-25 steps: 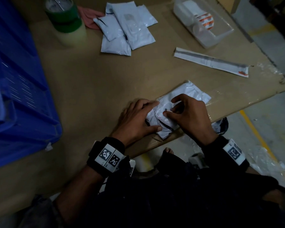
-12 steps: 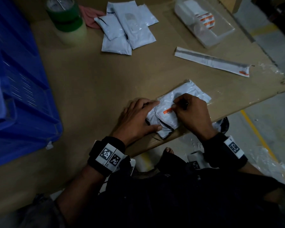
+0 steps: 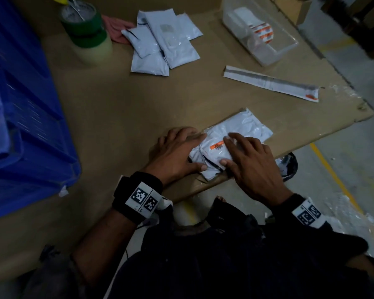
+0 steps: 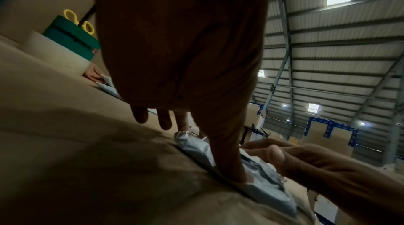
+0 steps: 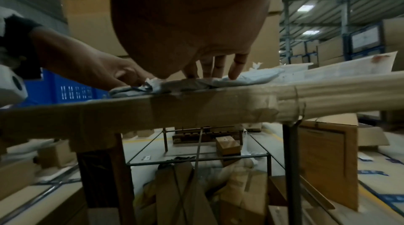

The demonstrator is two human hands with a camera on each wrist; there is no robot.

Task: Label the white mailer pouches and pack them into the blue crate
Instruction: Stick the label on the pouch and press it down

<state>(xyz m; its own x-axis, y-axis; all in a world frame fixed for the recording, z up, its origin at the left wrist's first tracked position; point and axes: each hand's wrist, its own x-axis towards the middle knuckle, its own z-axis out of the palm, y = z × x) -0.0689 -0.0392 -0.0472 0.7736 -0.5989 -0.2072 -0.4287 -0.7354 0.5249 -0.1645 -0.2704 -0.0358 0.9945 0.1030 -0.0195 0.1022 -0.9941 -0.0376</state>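
Observation:
A white mailer pouch (image 3: 244,128) lies at the table's near edge with an orange and white label (image 3: 216,146) stuck on it. My left hand (image 3: 177,152) lies flat at its left end, thumb pressing the pouch (image 4: 258,182) down. My right hand (image 3: 251,160) rests on top with straight fingers (image 5: 237,71) pressing the pouch (image 5: 247,77) flat beside the label. Several more white pouches (image 3: 162,44) are piled at the back of the table. The blue crate (image 3: 24,117) stands at the left.
Stacked tape rolls (image 3: 85,33) with yellow-handled scissors (image 4: 78,22) stand at the back left beside a pink cloth (image 3: 117,29). A clear plastic box with a label roll (image 3: 260,31) sits at the back right. A long white backing strip (image 3: 270,83) lies nearer.
My right hand has gone from pinching the label onto the pouch to lying flat over it with straight fingers. The label now shows fully. My left hand has stayed put.

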